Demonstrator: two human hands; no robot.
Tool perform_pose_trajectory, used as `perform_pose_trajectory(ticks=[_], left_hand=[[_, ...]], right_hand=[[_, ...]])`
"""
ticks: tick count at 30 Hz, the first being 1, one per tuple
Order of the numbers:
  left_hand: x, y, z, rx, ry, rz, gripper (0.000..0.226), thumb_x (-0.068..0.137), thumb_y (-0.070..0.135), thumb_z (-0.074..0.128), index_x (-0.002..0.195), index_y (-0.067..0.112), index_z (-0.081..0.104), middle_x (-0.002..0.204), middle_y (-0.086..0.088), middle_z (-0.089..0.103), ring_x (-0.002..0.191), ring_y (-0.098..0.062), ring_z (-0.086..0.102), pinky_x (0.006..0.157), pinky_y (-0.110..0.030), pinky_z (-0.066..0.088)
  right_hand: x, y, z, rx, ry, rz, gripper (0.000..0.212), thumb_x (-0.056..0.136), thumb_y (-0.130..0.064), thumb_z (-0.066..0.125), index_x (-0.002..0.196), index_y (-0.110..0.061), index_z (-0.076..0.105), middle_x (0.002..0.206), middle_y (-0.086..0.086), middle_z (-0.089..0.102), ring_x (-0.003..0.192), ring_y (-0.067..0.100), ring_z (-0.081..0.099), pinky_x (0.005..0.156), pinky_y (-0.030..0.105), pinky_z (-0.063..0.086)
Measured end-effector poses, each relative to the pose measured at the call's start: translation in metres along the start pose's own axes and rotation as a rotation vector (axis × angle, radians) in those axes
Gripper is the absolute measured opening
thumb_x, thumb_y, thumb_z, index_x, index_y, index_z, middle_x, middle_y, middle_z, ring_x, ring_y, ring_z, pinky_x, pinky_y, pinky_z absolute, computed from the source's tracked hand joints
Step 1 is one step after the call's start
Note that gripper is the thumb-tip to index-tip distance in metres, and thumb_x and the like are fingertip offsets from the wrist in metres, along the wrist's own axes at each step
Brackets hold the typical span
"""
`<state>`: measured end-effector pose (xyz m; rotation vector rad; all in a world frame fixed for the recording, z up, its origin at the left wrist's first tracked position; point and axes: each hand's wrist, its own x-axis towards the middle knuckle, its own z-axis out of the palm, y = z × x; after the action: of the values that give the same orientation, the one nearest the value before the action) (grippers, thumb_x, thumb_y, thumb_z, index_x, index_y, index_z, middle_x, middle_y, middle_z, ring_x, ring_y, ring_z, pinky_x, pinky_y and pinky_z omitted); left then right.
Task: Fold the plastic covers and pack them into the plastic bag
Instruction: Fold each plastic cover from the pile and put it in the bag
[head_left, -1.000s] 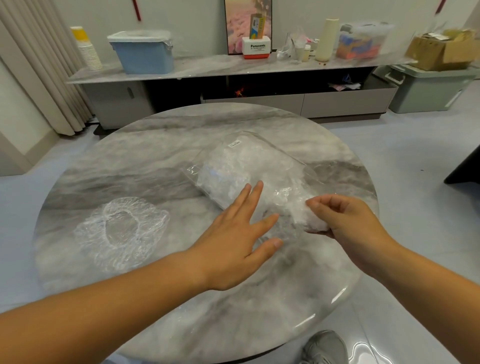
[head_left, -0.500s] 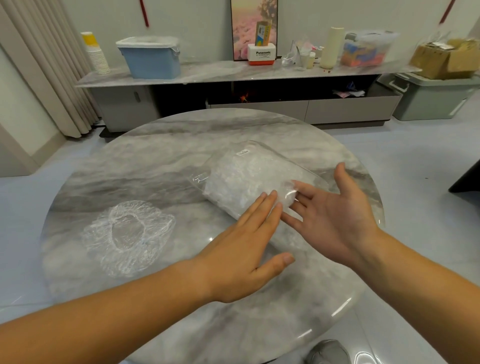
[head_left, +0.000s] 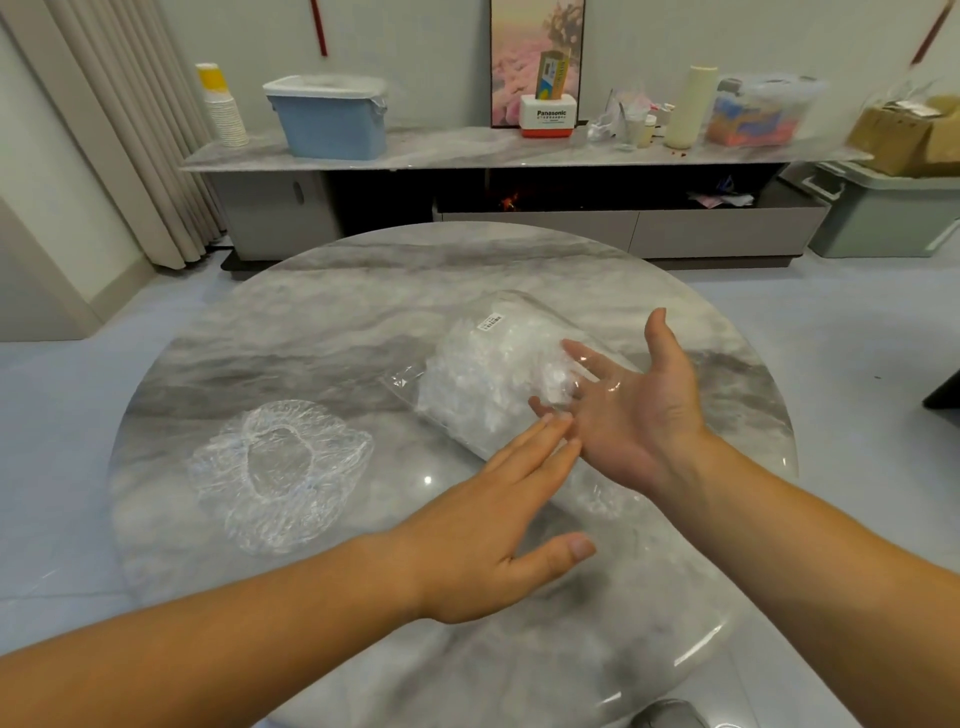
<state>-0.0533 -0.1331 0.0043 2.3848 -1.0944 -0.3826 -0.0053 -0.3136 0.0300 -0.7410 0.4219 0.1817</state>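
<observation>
A round marble table (head_left: 363, 322) fills most of the view. Beyond the table's far edge, a long low sideboard (head_left: 467, 150) is set against the wall, and a blue tub (head_left: 332, 119) with a pale lid is seen on its top, past the table's far left.

A clear plastic bag (head_left: 488, 379), stuffed with crumpled white covers, is laid just right of the table's centre, running slantwise from far edge to near. One loose plastic cover (head_left: 280, 467), spread flat with its ruffled elastic rim showing, is left on the table's left half, well apart from the bag.

The left hand (head_left: 488, 525) is held palm down over the table's near middle, fingers straight and together, thumb spread, nothing gripped; its fingertips are placed against the bag's near end. The right hand (head_left: 634, 410) is turned palm up over the table's right half, fingers straight and slightly apart, glossy film seen across them at the bag's near end.

A small white label (head_left: 491, 322) is stuck on the bag's end towards the table's far edge.
</observation>
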Motion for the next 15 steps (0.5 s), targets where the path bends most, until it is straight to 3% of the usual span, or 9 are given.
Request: perform_pose_trajectory(ticks=[2,6,11,15], left_hand=[[-0.001,-0.002,0.000,0.005,0.000,-0.005,0.084,0.094,0.067,0.027,0.159,0.028,-0.009,0.161,0.020,-0.028,0.143,0.010,-0.029,0.120,-0.015,-0.008],[-0.004,-0.006,0.002,0.052,-0.018,-0.013,0.084,0.094,0.067,0.027,0.160,0.028,-0.008,0.161,0.020,-0.028,0.143,0.009,-0.031,0.121,-0.018,-0.008],[-0.004,-0.004,0.001,0.080,-0.026,-0.006,0.084,0.095,0.068,0.027,0.160,0.028,-0.008,0.161,0.020,-0.030,0.142,0.008,-0.031,0.122,-0.020,-0.007],[-0.005,-0.003,0.002,0.084,-0.020,0.006,0.085,0.095,0.069,0.026,0.159,0.028,-0.010,0.162,0.018,-0.030,0.143,0.007,-0.031,0.124,-0.024,-0.005]], right_hand=[[0.001,0.000,-0.007,-0.017,0.002,-0.022,0.087,0.086,-0.080,0.048,0.131,-0.007,0.062,0.153,0.024,0.036,0.126,0.047,0.055,0.106,0.053,0.047],[-0.013,-0.001,-0.021,-0.041,0.026,-0.052,0.073,0.094,-0.066,0.052,0.131,-0.003,0.057,0.123,0.025,0.066,0.112,0.044,0.068,0.108,0.050,0.047],[-0.027,-0.002,-0.020,-0.039,0.106,-0.103,0.063,0.093,-0.056,0.062,0.126,-0.002,0.059,0.128,0.028,0.061,0.110,0.044,0.068,0.104,0.051,0.051],[-0.025,0.008,-0.011,-0.136,0.106,-0.097,0.074,0.093,-0.063,0.056,0.121,0.004,0.067,0.133,0.023,0.062,0.115,0.036,0.068,0.102,0.045,0.053]])
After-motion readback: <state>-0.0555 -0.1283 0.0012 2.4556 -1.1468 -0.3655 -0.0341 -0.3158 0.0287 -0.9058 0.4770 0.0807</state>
